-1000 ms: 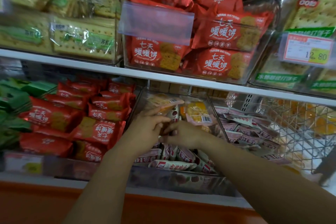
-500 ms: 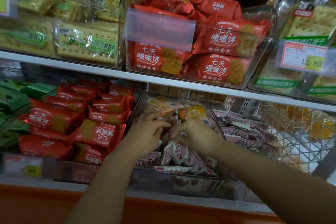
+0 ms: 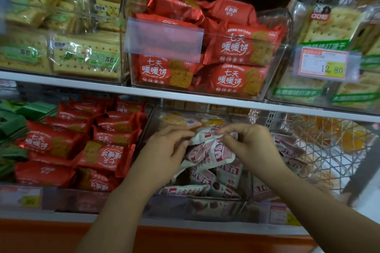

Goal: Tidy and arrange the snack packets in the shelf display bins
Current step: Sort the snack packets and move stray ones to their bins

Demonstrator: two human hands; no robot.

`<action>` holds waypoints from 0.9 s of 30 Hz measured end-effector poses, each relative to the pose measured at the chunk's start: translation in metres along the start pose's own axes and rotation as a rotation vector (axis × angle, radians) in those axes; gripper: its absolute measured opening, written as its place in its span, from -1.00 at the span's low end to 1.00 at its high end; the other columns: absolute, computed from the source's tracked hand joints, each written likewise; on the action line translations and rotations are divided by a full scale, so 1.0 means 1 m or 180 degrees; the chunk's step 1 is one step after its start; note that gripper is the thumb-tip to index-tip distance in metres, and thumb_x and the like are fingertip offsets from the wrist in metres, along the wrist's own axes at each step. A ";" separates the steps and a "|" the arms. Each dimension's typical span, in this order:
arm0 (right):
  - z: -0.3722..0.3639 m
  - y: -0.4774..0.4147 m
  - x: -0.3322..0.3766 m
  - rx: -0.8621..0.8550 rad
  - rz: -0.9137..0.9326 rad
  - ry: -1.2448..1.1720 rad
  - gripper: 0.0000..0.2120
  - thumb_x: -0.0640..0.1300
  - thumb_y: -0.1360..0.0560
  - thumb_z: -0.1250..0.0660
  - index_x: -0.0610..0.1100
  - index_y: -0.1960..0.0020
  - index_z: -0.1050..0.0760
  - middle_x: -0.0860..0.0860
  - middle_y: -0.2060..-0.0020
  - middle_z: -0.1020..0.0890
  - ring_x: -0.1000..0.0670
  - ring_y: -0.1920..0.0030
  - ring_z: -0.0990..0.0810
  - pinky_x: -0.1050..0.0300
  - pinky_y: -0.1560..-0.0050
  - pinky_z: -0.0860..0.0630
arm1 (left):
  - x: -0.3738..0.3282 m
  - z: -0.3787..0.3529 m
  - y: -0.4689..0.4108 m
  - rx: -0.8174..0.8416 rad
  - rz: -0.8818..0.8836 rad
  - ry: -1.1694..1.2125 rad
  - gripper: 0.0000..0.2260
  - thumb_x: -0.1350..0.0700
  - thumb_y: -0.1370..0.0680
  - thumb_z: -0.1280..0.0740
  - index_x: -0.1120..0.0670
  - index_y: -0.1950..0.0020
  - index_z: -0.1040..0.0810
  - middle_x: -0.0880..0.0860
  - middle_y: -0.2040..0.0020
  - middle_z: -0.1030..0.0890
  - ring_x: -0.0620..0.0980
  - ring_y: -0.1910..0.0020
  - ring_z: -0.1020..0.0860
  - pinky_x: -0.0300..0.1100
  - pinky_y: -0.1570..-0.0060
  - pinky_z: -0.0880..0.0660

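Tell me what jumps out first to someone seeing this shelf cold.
Both hands, the left hand and the right hand, meet over the lower middle bin, pinching a bunch of white-and-pink packets. Bright red biscuit packs fill the clear bin above. A price tag reading 12.80 hangs at upper right.

Both hands, left hand (image 3: 164,150) and right hand (image 3: 249,146), clutch white snack packets (image 3: 207,150).
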State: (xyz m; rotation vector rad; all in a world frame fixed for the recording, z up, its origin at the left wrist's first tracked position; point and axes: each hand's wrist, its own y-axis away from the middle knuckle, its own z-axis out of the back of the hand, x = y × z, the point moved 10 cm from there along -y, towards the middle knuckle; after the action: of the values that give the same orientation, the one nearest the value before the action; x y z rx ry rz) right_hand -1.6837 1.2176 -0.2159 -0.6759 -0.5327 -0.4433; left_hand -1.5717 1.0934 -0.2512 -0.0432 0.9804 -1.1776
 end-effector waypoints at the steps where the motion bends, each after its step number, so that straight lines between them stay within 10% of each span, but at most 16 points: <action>1: 0.009 0.005 0.000 -0.0113 -0.0033 -0.0135 -0.81 -0.24 -0.49 -0.34 0.03 0.16 -0.61 0.02 0.62 -0.48 0.10 0.64 -0.26 0.34 0.59 -0.17 | -0.006 -0.002 0.002 -0.0026 -0.0056 0.0063 -0.76 0.12 -0.59 -0.24 -0.06 -0.21 -0.56 -0.23 -0.20 -0.47 -0.25 -0.21 -0.42 -0.20 -0.28 -0.38; 10: 0.090 0.064 -0.038 -0.0974 -0.0373 -0.0124 -0.72 -0.20 -0.46 -0.39 0.21 0.18 -0.53 -0.12 0.31 -0.67 -0.14 0.34 -0.60 -0.07 0.35 -0.53 | -0.076 -0.069 0.015 0.0487 -0.0482 -0.0035 -0.55 -0.24 -0.57 0.04 -0.18 -0.41 -0.35 -0.30 -0.38 -0.26 -0.44 -0.27 -0.15 -0.46 -0.20 -0.12; 19: 0.161 0.078 -0.145 -0.1831 -0.1116 -0.0007 -0.93 -0.18 -0.47 -0.39 -0.12 0.09 -0.64 -0.13 0.43 -0.60 0.10 0.45 -0.48 0.36 0.46 -0.36 | -0.128 -0.157 -0.019 0.1156 -0.0559 -0.0393 -0.57 -0.05 -0.61 -0.16 -0.22 -0.47 -0.18 -0.25 -0.44 -0.17 -0.18 -0.39 -0.23 -0.24 -0.28 -0.23; 27: 0.116 0.070 -0.225 -0.0141 -0.2058 -0.0569 -0.48 -0.10 -0.46 -0.35 -0.08 -0.39 -0.33 -0.11 -0.18 -0.57 -0.16 -0.07 -0.59 -0.18 -0.11 -0.54 | -0.140 -0.213 -0.034 0.1752 -0.0819 -0.0899 -0.59 -0.10 -0.58 -0.23 -0.17 -0.42 -0.31 -0.16 -0.40 -0.28 -0.11 -0.35 -0.32 -0.14 -0.30 -0.33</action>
State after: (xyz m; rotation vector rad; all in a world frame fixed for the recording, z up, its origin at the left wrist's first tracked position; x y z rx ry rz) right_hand -1.8567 1.3932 -0.3054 -0.5783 -0.9169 -1.0074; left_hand -1.7432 1.2836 -0.2770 0.1038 0.3876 -1.5969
